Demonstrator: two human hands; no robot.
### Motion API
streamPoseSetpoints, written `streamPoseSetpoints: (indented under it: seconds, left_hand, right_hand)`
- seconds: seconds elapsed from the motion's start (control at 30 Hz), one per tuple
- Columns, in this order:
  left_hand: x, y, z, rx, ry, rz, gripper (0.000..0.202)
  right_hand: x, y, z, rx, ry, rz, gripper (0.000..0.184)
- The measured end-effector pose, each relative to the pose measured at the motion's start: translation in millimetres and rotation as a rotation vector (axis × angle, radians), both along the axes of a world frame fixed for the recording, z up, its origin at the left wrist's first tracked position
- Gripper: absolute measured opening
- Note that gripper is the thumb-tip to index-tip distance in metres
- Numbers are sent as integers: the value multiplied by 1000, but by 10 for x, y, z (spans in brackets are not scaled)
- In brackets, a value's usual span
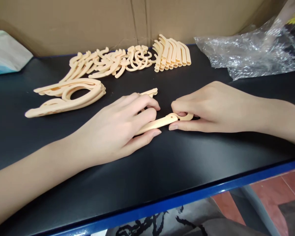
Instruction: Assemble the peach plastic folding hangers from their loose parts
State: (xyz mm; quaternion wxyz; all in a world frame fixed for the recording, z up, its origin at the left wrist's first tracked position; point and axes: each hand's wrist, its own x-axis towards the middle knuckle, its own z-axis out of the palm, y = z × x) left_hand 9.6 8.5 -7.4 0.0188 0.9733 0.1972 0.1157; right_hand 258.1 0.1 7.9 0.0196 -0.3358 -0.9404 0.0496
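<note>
Low over the black tabletop, my left hand (127, 119) is closed around a beige plastic folding-hanger arm (159, 122), its thumb along the near side. Another beige piece (151, 92) sticks out beyond the fingers of that hand; whether it joins the arm is hidden. My right hand (206, 108) pinches a curved beige hanger hook (188, 116) between thumb and bent fingers. The hook's holed end meets the right tip of the arm, where a small round hole shows. Part of the hook is covered by the right fingers.
Folded beige hangers (71, 104) lie stacked at the left. Farther back are a pile of curved hooks and pieces (113, 64) and a row of hanger arms (173, 54). Clear plastic bag (250, 52) lies back right, white packet (7, 52) back left. Cardboard (88, 23) stands behind; blue edging (186, 200) borders the front.
</note>
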Motion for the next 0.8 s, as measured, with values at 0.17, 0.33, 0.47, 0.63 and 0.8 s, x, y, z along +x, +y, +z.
streamPoseSetpoints:
  seconds: [0.17,0.33,0.47,0.63,0.8]
  left_hand:
    - [10,-1,6,-11,6,20,28]
    - [7,-7,8,-4,-3,0,27]
    - [2,-14,17,5,-11,-14,27]
    - [2,-20,8,15,-11,-16,25]
    - [-12,-25,-26,30,-36,-6,24]
  right_hand:
    - [-1,3,-7,2,14,-5,40]
    - [0,4,-9,-19,24,3,38]
    - [1,3,-4,-29,24,-1,40]
    - [0,-8,8,-41,18,-2,41]
    - [-10,-10,7,-60,20,-10,40]
